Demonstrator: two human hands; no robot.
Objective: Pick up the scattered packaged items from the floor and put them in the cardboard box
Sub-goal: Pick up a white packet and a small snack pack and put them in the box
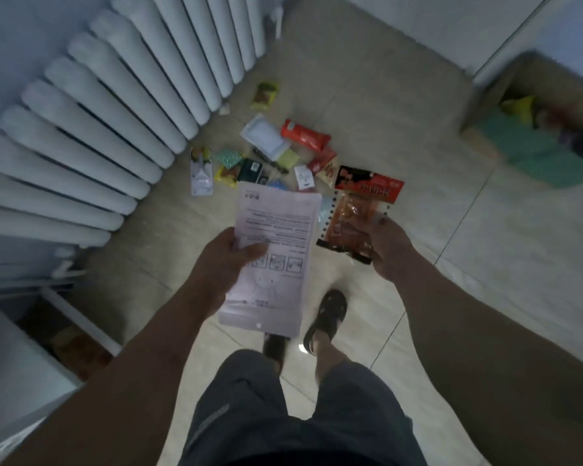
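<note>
Head view: pale flat pouch (270, 250) being pinched by left hand (231, 260), orange snack pack (355, 220) being gripped by right hand (386, 247). Cardboard box (485, 95) sitting at floor's far right edge, well apart. Pouch likely slipping from loose pinch during carry.

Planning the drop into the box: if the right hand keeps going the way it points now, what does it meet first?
Not the box. The right hand, holding a snack pack, points ahead toward the pile on the floor. Depth is unclear.

No legible text: blurred upside-down print on white pouch (271, 250), blurred characters on red-topped packet (360, 213).
</note>
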